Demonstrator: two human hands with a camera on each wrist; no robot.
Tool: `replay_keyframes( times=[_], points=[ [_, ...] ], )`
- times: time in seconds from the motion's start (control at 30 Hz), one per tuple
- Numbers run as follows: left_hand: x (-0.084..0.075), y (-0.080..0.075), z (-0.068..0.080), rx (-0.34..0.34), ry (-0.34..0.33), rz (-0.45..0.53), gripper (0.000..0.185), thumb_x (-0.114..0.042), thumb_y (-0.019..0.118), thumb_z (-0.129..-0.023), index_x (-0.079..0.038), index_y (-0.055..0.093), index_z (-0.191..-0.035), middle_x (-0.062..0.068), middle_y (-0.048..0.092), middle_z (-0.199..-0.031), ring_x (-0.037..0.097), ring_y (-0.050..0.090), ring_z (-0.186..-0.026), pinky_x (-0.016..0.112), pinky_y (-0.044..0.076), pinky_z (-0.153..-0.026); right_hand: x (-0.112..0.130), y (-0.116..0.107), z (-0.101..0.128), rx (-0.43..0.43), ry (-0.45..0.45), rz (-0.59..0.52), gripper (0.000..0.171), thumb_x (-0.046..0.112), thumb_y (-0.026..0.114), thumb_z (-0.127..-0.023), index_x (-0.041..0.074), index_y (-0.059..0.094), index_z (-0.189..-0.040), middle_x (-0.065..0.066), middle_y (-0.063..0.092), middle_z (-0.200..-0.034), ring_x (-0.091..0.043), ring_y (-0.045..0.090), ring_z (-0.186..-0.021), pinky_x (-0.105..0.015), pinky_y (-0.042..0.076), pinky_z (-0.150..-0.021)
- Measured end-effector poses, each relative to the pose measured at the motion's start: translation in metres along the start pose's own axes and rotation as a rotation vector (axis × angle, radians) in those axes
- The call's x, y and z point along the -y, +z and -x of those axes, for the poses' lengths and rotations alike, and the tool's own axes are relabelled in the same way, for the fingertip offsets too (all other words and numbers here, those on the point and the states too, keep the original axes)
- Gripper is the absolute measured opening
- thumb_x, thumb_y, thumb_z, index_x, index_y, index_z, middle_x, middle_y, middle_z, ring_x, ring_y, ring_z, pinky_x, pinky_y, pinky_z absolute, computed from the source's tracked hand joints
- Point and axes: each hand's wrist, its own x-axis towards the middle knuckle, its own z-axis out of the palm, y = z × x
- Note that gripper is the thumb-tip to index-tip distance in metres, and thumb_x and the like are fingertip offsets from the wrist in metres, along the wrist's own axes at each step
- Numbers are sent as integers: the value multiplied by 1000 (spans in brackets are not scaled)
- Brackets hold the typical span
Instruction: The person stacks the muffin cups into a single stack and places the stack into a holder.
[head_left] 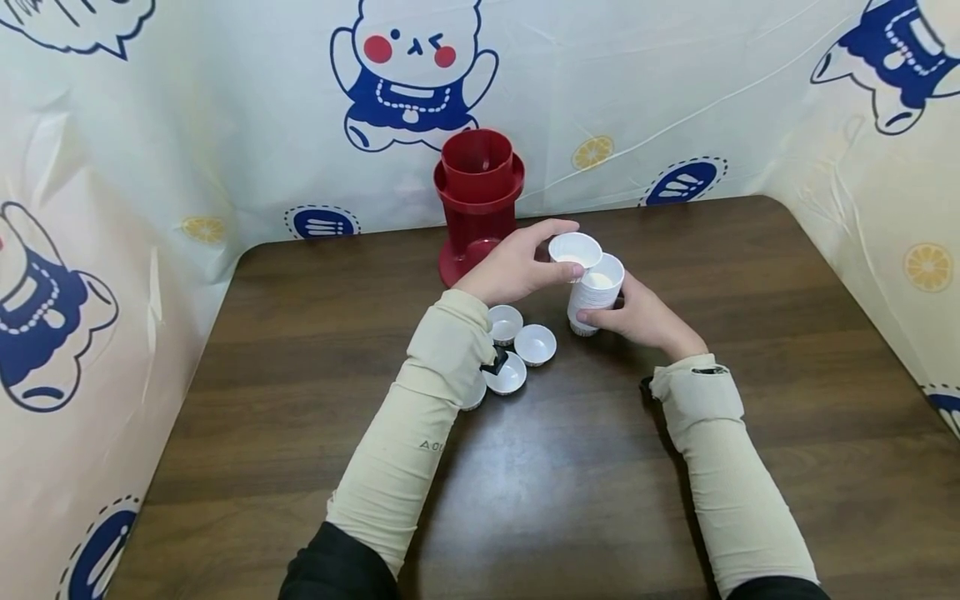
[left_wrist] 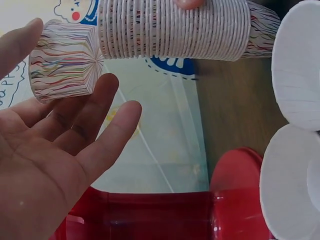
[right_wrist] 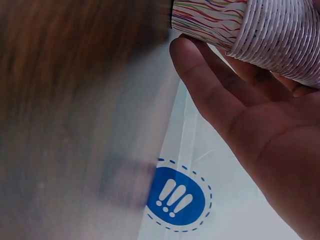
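Your left hand (head_left: 517,271) pinches one paper cup (head_left: 575,250) just off the stack (head_left: 595,293) your right hand (head_left: 637,317) grips; next, set it at 7 o'clock beside the loose cups (head_left: 535,344).

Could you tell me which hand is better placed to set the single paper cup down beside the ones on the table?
Left, probably: the left hand pinches the single white paper cup, while the right hand steadies the stack.

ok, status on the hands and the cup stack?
Left hand pinches single cup just off the stack. Right hand grips cup stack, upright on table. Nothing in the way.
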Motion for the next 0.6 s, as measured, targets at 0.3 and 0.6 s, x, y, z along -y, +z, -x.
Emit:
replay_keyframes(
  times=[0.3, 0.6],
  points=[
    [0, 9, -7, -8, 2, 6, 66, -34, 73, -93, -14, 47, -151, 2, 55, -141, 15, 54, -122, 27, 49, -95, -2, 0, 0, -1, -7, 0, 78, 25, 79, -89, 2, 34, -148, -20, 54, -133, -36, 53, -118, -53, 41, -103],
    [-7, 27, -15, -32, -9, -37, 63, -35, 72, -94, -19, 49, -150, -1, 54, -142, 11, 49, -124, 27, 43, -100, -2, 1, -1, 1, -36, 5, 75, 25, 78, -90, 4, 35, -149, -20, 54, -133, -35, 53, -118, -53, 40, -103]
  ],
)
